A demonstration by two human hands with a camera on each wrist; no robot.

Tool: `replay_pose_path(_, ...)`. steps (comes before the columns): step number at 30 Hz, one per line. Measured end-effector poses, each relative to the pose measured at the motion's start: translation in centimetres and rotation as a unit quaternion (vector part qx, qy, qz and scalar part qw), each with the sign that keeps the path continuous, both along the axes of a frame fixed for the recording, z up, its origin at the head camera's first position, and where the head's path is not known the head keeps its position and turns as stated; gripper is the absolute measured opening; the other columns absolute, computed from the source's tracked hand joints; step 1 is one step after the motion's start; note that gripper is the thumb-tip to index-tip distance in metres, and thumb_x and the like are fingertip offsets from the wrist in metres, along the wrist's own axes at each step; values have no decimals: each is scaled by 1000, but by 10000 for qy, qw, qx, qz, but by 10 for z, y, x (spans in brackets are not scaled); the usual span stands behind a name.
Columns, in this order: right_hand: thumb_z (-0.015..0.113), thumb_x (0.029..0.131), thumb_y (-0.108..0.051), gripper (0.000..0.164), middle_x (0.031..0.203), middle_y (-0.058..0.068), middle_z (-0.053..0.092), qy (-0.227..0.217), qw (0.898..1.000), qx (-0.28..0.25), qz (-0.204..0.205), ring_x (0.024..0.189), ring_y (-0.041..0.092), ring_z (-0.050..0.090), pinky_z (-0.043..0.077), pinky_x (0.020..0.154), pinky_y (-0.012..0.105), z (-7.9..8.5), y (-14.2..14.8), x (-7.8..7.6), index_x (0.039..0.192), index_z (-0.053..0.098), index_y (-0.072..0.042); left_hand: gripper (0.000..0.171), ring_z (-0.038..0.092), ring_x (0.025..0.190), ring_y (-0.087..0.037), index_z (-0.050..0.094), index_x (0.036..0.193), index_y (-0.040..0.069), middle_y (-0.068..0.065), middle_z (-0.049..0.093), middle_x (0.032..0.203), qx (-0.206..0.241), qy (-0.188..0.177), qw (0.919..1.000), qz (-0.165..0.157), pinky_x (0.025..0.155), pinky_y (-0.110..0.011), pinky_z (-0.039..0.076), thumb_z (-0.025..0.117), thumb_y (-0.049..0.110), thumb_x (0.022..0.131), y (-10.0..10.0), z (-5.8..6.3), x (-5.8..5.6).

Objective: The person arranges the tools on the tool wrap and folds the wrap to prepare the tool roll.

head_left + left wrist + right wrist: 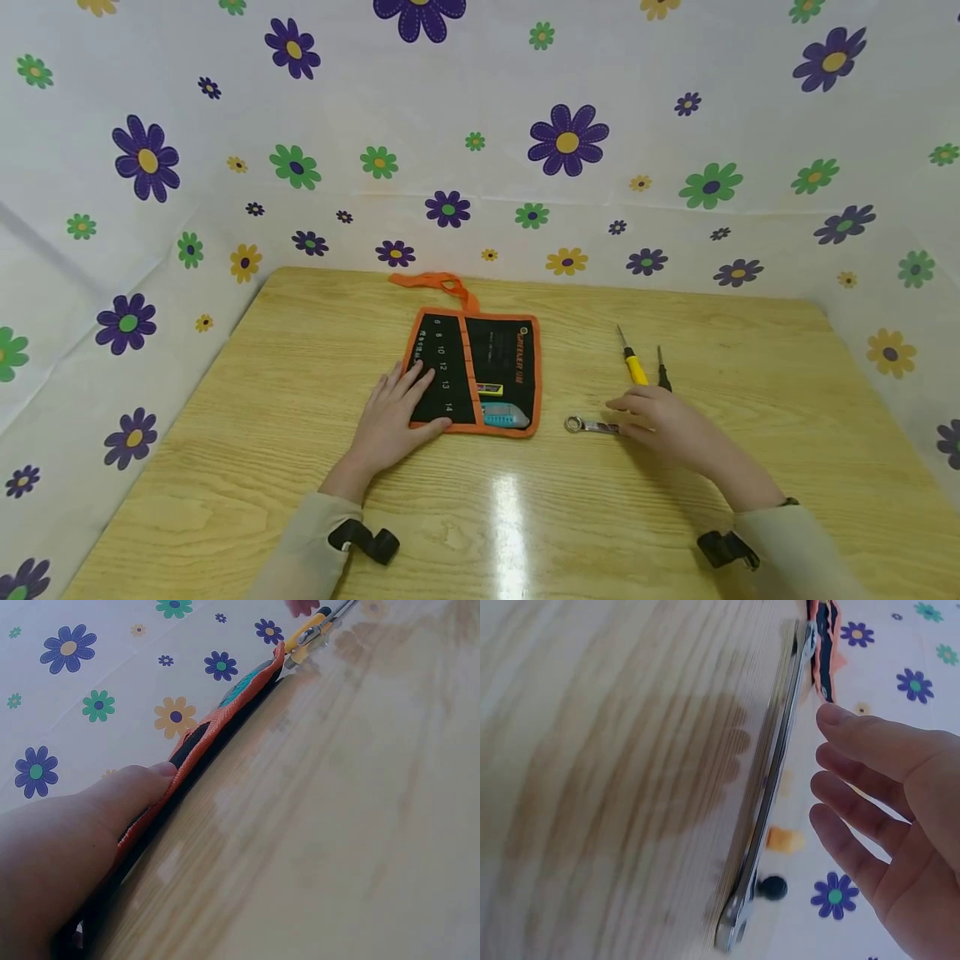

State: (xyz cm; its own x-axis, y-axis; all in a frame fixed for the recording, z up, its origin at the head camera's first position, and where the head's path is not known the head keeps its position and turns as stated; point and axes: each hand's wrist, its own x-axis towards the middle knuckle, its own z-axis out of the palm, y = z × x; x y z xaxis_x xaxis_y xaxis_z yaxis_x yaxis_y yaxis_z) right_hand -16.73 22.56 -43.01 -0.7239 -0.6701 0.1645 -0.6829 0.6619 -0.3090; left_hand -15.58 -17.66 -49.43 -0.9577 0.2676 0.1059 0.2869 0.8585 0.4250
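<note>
My left hand (392, 423) rests on the lower left part of a black tool pouch (501, 346) with orange trim, its thumb along the near edge. In the left wrist view the thumb (131, 791) lies on the orange edge. A teal utility knife (506, 415) and a small yellow item (491, 389) sit in the pouch. Over the right end of a combination wrench (592, 426) hovers my right hand (671, 425), fingers loosely extended. The right wrist view shows the wrench (778, 754) lying on the table, apart from the fingers.
Beyond the right hand lie a yellow-handled screwdriver (634, 367) and a black-handled screwdriver (663, 377). An orange strap (427, 280) trails from the pouch's far edge. Flower-patterned cloth (480, 167) walls off the back and sides of the wooden table (247, 375).
</note>
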Motion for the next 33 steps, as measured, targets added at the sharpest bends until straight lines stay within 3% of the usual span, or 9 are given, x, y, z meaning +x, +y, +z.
replay_pose_path(9, 79, 77, -6, 31, 99, 6, 64, -377, 9976, 293, -505, 84, 21, 62, 55, 69, 34, 3, 37, 9, 107, 70, -3, 87, 7, 145, -31, 31, 151, 17, -6, 22, 157, 13, 38, 10000, -1, 115, -48, 7, 54, 67, 85, 1, 1, 0)
replay_pose_path(15, 78, 75, 0, 27, 94, 3, 63, -612, 9964, 133, -579, 80, 18, 61, 54, 67, 30, 0, 55, 11, 101, 70, -2, 87, 8, 144, -33, 32, 151, 15, -8, 23, 156, -4, 69, 10000, 5, 115, -50, 7, 54, 67, 84, 1, -1, 0)
replay_pose_path(33, 76, 76, 0, 20, 88, 5, 60, -824, 9892, 233, -1189, 76, 17, 58, 53, 64, 33, -6, 62, 12, 95, 70, 2, 86, 8, 145, -31, 32, 151, 17, -7, 23, 157, 37, 112, 9999, 11, 115, -48, 6, 53, 68, 85, 0, -4, -1)
